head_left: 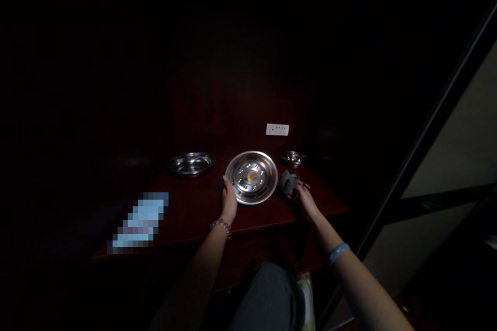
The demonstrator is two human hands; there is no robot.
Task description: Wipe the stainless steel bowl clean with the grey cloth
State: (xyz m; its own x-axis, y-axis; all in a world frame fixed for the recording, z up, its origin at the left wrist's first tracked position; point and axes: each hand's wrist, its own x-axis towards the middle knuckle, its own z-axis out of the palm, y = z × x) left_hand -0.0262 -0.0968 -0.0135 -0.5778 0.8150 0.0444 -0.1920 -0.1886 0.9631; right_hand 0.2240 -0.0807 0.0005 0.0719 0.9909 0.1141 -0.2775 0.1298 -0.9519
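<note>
My left hand [229, 200] grips the lower left rim of a round, shiny metal plate [254, 194], which is tilted so its inside faces me. A yellow and red sticker [253, 177] marks the plate's middle. Just right of the plate, my right hand [305, 197] is closed on a bunched grey cloth [289, 183]. The cloth is apart from the plate's rim. Behind the right hand stands a small metal bowl [294, 159]. An oval metal dish [192, 164] lies to the left of the plate.
A dark red wooden desktop [186, 212] carries the dishes. At its left lies a blurred-out, pale blue flat object [142, 220]. The back wall has a white power socket [277, 129]. My knee [264, 297] is below the desk's front edge; a dark-framed panel [438, 150] stands at the right.
</note>
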